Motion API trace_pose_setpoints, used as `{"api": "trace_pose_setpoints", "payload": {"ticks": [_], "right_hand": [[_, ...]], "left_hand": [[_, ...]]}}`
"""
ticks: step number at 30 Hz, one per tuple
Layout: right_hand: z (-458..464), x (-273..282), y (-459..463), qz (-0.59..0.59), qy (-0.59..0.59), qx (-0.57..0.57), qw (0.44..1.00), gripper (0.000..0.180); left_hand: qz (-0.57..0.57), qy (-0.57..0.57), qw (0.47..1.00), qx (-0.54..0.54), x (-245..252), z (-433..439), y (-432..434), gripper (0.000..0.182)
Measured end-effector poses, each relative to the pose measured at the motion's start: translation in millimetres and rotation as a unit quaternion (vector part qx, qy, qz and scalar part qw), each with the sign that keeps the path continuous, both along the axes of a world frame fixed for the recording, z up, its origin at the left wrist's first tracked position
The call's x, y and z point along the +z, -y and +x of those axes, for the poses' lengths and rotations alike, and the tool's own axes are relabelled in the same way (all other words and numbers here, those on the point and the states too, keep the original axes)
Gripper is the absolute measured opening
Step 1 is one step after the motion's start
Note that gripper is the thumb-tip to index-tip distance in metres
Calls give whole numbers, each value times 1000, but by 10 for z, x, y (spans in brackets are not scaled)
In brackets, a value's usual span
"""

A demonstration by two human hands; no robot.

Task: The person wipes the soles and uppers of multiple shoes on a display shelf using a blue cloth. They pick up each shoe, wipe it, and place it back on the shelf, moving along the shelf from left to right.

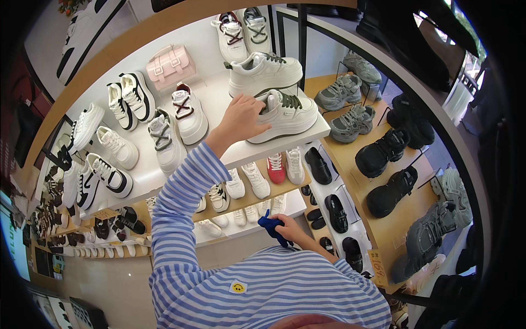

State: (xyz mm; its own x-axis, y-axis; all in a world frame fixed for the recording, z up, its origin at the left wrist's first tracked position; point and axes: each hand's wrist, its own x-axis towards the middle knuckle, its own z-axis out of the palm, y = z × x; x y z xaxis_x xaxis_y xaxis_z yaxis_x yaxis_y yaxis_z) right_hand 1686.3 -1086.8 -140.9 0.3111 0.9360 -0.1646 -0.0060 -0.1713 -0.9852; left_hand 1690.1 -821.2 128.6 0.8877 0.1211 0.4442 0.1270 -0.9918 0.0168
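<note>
My left hand (242, 117) is at the heel of a white platform sneaker (291, 117) with dark green laces. Its fingers reach the collar and the thumb lies along the side. This sneaker rests near the front right corner of a white display shelf (222, 154). Just behind it, a matching white sneaker (267, 76) sits on a raised support. Lower down, close to my body, my right hand (291, 228) grips a bunched dark blue cloth (272, 229). A white sneaker with dark red laces (189, 113) stands left of my left hand.
A pink buckled handbag (171, 68) stands at the back of the shelf. Grey chunky sneakers (339, 92) and black sneakers (382, 152) fill the wooden shelf on the right. Black loafers (318, 164) line a lower white shelf. A price sign (377, 267) hangs at the wooden shelf's front.
</note>
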Motion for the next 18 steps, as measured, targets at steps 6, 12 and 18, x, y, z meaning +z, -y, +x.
{"api": "trace_pose_setpoints", "payload": {"ticks": [6, 12, 18], "right_hand": [[98, 123, 163, 10, -181, -46, 982, 38], [669, 881, 443, 308, -259, -310, 862, 48], [1325, 2244, 329, 481, 157, -400, 764, 44]], "left_hand": [[37, 81, 994, -68, -102, 175, 144, 25], [-425, 89, 901, 4, -70, -406, 365, 25], [-813, 192, 534, -133, -404, -747, 1115, 29]]}}
